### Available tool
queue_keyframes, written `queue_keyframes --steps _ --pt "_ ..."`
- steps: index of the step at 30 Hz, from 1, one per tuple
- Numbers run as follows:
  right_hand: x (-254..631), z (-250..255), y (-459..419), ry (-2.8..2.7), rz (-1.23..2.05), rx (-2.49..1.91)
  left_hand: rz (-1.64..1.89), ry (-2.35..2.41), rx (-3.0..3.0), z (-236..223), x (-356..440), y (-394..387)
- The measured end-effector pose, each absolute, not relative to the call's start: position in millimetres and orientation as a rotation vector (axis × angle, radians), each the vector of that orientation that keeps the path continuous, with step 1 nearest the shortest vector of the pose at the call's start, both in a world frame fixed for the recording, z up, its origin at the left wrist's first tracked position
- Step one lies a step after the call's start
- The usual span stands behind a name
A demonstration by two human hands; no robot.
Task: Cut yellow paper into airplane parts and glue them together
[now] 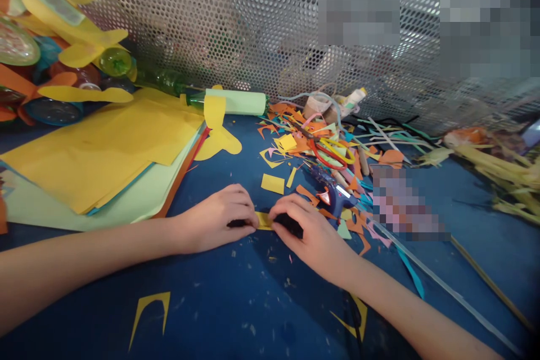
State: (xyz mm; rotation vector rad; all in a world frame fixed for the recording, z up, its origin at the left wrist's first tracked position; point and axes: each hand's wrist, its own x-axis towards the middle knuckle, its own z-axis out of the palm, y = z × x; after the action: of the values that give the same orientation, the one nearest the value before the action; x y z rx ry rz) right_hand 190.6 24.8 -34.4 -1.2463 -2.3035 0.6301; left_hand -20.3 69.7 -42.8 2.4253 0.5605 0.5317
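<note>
A small piece of yellow paper [264, 220] is pinched between my two hands, just above the blue table [202, 304]. My left hand [221, 220] grips its left end between thumb and fingers. On its right end, my right hand [310, 230] is closed the same way. The fingers cover both ends, so only the middle shows. Just beyond lie a yellow paper rectangle [273, 184] and a narrow yellow strip [291, 176]. A yellow cut-out with rounded lobes [217, 138] leans against a green bottle wrapped in pale green paper [236, 102].
Yellow sheets [93, 146] are stacked at the left, near bottles decorated with yellow paper [54, 5]. Scissors with red and yellow handles [331, 153], a blue glue gun [337, 194] and paper scraps crowd the right. A perforated metal panel [202, 22] stands behind.
</note>
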Motion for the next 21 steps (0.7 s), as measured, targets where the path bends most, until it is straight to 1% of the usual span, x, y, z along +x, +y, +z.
queue_keyframes --steps 3,8,21 --pt "191.4 -36.3 24.3 -2.369 0.567 -1.158 0.531 0.566 2.417 -42.5 -20.1 69.8" --pt "191.3 -41.6 24.7 -2.433 0.452 -1.138 0.543 0.589 2.397 -42.5 -18.7 70.6" --pt "190.8 -44.2 23.5 -2.477 0.413 -1.087 0.544 0.56 2.464 -44.8 -21.5 67.7"
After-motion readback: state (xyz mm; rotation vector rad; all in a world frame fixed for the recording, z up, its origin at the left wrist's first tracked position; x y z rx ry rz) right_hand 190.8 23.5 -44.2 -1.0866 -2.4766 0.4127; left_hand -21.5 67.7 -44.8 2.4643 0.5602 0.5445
